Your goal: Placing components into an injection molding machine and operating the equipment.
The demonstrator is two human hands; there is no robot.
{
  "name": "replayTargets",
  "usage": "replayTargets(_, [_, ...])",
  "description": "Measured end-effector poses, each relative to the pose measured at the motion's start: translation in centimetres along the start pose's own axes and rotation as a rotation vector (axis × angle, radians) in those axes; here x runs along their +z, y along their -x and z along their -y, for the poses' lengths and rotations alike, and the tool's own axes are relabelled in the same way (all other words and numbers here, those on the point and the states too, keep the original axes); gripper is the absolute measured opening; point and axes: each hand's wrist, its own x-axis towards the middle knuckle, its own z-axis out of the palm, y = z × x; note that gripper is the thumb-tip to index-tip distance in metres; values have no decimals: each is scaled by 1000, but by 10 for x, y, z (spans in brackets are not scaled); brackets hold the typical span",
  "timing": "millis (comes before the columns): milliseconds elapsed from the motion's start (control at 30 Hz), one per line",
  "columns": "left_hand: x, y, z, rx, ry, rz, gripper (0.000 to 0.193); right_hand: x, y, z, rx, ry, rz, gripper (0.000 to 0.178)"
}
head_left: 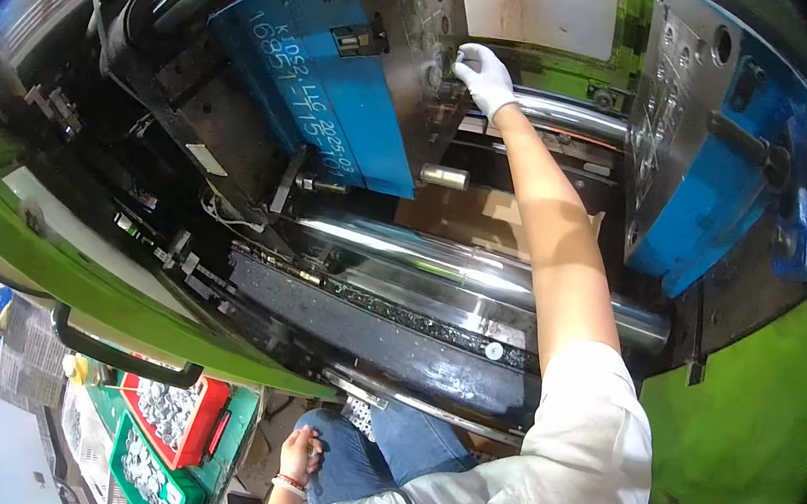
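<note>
Inside a green machine [746, 415], we are reaching between two blue-sided mould blocks [331, 102], a red tray [202, 434] standing at lower left. Our gloved right hand [486, 80] is curling, thumb and fingers nearly meeting, beside the left block's steel face; our bare left hand [300, 455] is sitting half-curled, lower down. We cannot tell whether either is gripping anything. Small pale parts [166, 412] are filling the tray.

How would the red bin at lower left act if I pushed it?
The red bin would probably drag heavily, since many small grey parts are piled in it. It looks like plastic, so it likely stays fairly stiff. The parts lie loose, so a hard shove might make some shift or spill.
</note>
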Motion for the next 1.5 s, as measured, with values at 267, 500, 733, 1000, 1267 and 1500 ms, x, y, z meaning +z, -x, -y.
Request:
replayTargets(267, [-4,-6,-1,-59,34,19,28,0,-8,-12,-56,79,63,36])
replayTargets(500, [-7,-11,-2,-79,47,34,29,3,-11,-13,-114,143,3,35])
replayTargets(733, [-5,-10,-6,-103,41,29,29,7,-13,-16,-131,110,-19,39])
replayTargets(1000, [-4,-7,-6,-97,47,29,29,11,-12,-18,-173,227,-55,34])
replayTargets(1267, [-5,-10,-6,-70,56,49,27,29,6,-6,-97,416,-210,29])
replayTargets(1500, [1,5,-2,-3,-132,82,28,-4,18,57,-87,741,116,42])
